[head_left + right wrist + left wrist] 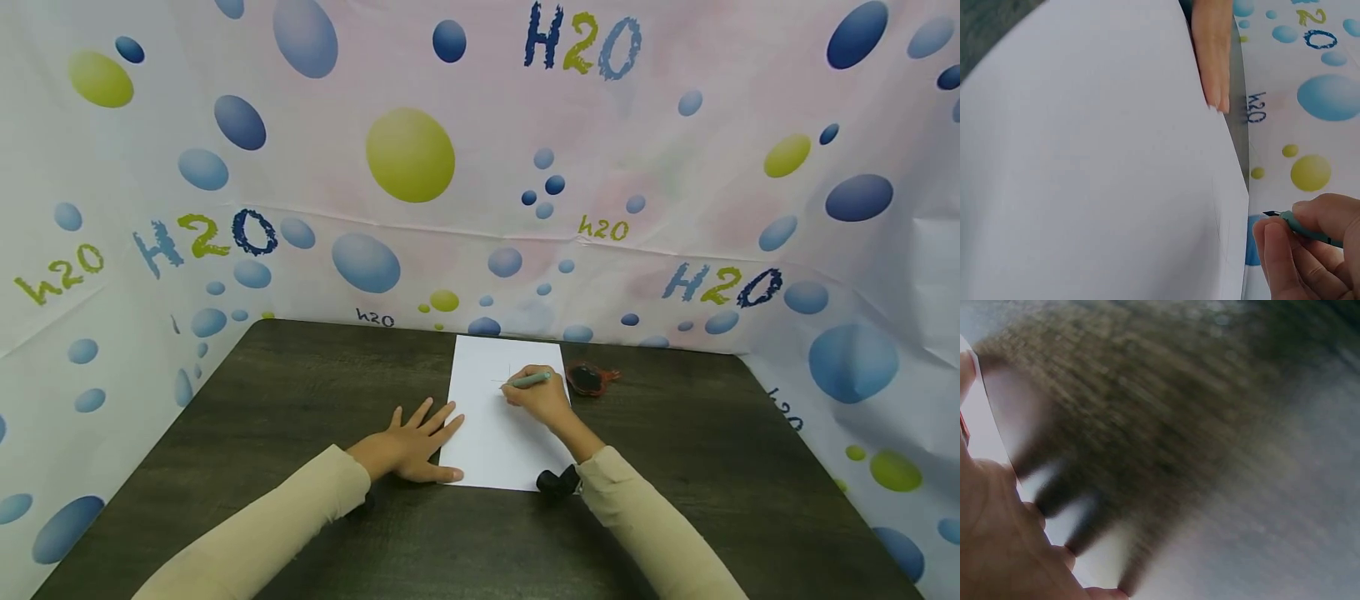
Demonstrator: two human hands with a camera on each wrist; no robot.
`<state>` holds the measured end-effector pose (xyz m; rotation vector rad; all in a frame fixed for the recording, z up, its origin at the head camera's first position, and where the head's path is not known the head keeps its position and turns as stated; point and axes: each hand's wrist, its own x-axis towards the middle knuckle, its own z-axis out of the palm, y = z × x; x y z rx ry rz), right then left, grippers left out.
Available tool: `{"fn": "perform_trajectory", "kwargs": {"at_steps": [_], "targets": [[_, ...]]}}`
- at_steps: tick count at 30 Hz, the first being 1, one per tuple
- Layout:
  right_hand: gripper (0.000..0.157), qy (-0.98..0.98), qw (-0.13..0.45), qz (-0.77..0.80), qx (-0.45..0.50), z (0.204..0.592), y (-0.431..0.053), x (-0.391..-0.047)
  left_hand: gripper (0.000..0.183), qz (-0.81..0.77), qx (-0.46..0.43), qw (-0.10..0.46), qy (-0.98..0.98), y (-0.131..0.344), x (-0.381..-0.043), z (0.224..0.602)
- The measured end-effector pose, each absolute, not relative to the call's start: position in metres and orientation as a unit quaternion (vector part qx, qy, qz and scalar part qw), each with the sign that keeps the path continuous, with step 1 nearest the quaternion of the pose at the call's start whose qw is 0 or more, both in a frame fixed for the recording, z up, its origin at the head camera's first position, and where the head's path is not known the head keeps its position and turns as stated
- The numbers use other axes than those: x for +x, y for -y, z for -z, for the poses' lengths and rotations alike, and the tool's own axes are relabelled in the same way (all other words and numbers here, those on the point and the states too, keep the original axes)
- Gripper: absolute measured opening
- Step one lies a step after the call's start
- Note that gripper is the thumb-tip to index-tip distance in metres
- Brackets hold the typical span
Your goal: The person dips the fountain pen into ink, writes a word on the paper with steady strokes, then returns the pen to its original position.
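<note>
A white sheet of paper (480, 450) lies on the dark table, with thin crossing pencil-like lines near its upper middle. My right hand (542, 395) pinches a pale green pen (531, 380), its point at or near the lines. In the right wrist view, the pen's dark, pointed tip (1270, 214) shows beyond the fingertips. My left hand (416, 446) lies with its fingers spread, fingertips and thumb on the sheet's left edge. The left wrist view shows that spread hand (1004, 531) from the palm side; most of that view is blurred.
A small orange-red object with a dark oval middle (588, 379) sits just right of the sheet. The dark wooden table (300, 383) stretches to both sides. A patterned backdrop (480, 167) with blue and green dots stands behind and at the sides.
</note>
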<state>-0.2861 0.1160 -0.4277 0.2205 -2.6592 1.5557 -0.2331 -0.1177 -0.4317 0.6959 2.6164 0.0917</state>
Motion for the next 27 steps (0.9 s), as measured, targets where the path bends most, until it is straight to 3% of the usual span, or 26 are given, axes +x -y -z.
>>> {"fn": "perform_trajectory", "kwargs": {"at_steps": [11, 27], "targets": [[0.007, 0.892, 0.02, -0.451, 0.01, 0.429, -0.131, -0.3, 0.089, -0.036, 0.254, 0.214, -0.942, 0.12, -0.236, 0.435], [0.011, 0.912, 0.029, -0.408, 0.013, 0.438, -0.126, -0.312, 0.089, -0.035, 0.254, 0.214, -0.943, 0.12, -0.235, 0.433]]}}
